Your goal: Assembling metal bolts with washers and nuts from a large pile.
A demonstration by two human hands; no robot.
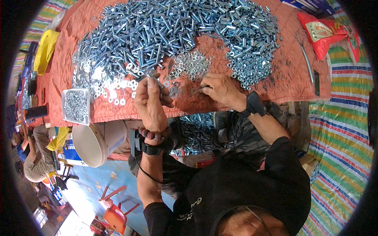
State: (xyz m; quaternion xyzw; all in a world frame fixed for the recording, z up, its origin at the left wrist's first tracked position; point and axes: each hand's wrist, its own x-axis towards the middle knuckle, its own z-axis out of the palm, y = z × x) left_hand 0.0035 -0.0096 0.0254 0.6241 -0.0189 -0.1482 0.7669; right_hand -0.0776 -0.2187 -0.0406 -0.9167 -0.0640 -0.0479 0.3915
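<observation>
My left hand (151, 103) is closed, thumb and fingers pinching a bolt (158, 82) whose shank slants out beside the thumb. To the right, my right hand (223, 91) has its fingers pinched together low over the cloth; anything between the fingertips is hidden. Between both hands lie a few loose flat washers (174, 93). Just beyond them is a heap of small ring washers (191, 65). Larger flat washers (114, 87) are scattered left of my left hand. Behind my right hand a pile of nuts (250, 70) spreads out.
A large heap of bolts (145, 31) and metal sleeves (244, 25) covers the far part of the orange cloth (291, 70). A clear plastic box (76, 106) stands left, above a white bucket (91, 145). A metal tool (307, 63) and red bag (321, 33) lie right.
</observation>
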